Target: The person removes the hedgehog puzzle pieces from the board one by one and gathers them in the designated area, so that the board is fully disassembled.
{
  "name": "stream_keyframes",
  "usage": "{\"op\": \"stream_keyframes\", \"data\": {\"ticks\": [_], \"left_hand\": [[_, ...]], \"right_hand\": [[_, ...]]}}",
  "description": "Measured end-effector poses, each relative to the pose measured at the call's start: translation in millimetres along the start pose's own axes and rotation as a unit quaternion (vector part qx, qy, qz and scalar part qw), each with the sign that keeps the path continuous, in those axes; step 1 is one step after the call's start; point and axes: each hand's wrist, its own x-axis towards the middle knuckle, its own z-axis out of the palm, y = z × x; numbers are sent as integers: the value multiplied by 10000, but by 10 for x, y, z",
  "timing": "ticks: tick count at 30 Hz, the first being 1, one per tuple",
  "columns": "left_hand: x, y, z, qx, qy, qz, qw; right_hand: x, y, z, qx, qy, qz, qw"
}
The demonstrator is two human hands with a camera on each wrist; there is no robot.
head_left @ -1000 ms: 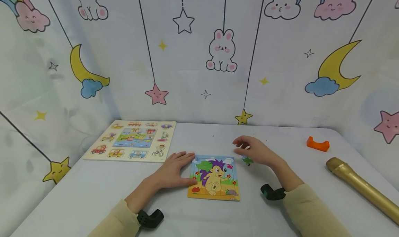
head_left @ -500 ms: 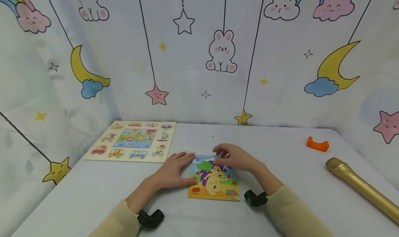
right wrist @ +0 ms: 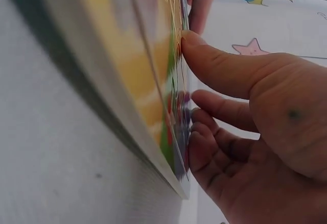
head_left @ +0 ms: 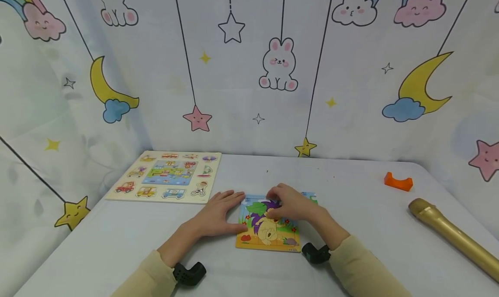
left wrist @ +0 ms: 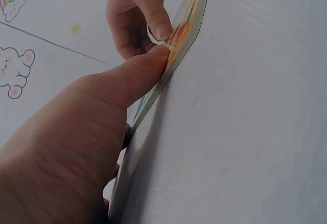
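Hedgehog puzzle (head_left: 268,234) lay on the table (head_left: 249,273) — light, stiff, best held by its edges, I judged. Left hand (head_left: 219,217) rested straight-fingered along its left side; right hand (head_left: 295,204), curled, touched its face — whether pinching, I couldn't tell.

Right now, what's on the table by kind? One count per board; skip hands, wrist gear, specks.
Picture boards: 2 (hedgehog board, vehicle board)
Microphones: 1 (gold microphone)
Orange blocks: 1 (notched orange block)
Small blue-green pieces: 1 (blue-green piece, partly hidden)
Total visible: 5
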Motion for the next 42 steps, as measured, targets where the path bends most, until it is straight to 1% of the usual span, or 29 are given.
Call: {"op": "stream_keyframes", "data": {"ticks": [3, 7, 14, 21, 24, 30, 34, 42], "left_hand": [[-1, 1, 2, 19, -7, -6, 10000], [-4, 5, -1, 32, -15, -8, 10000], [9, 6, -8, -22, -12, 53, 10000], [14, 12, -13, -72, -6, 85, 9999], [15, 5, -4, -83, -2, 86, 9999], [17, -4, 8, -15, 9, 83, 10000], [21, -3, 10, -46, 11, 95, 9999], [20, -10, 12, -9, -27, 38, 10000]], "right_hand": [[-3, -9, 9, -94, 38, -46, 9999], [-2, -17, 20, -75, 94, -56, 9999], [7, -29, 20, 273, 191, -96, 9994], [9, -25, 10, 354, 297, -236, 9987], [5, -12, 5, 522, 338, -244, 9978], [-5, 12, 0, 796, 338, -340, 9957], [-9, 28, -4, 798, 273, -459, 9954], [-3, 22, -14, 810, 167, -448, 9956]]}}
